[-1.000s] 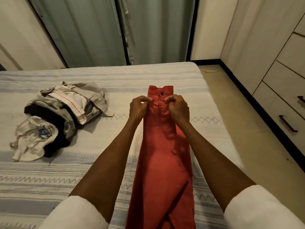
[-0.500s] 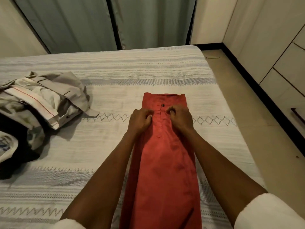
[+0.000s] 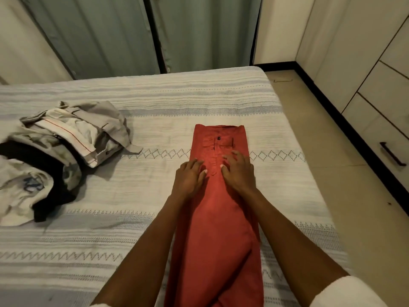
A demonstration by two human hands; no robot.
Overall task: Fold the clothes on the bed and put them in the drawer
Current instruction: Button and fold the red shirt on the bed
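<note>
Smoothing step: both hands lie flat on the red trousers [image 3: 218,220], which I judge is to press out creases before the next fold.
Red trousers: stretched lengthwise along the bed [image 3: 199,100], legs stacked one on the other and running toward the person, waistband at the far end; laid narrow like this they look ready to be folded across.
Left hand [image 3: 190,177]: fingers straight and relaxed, resting on the trousers' left edge below the waistband, gripping nothing.
Right hand [image 3: 239,173]: fingers spread and straight, pressing on the cloth just beside the fly, gripping nothing.
Button [image 3: 218,138]: dark, fastened at the waistband, just beyond the fingertips.
Pile of clothes [image 3: 59,156]: heaped unfolded at the left, well apart from the trousers, apparently waiting its turn.
Drawers [image 3: 382,120]: closed, across the floor at the right.
Writing: a blue print on one pale garment, too blurred to read; no labels legible.
</note>
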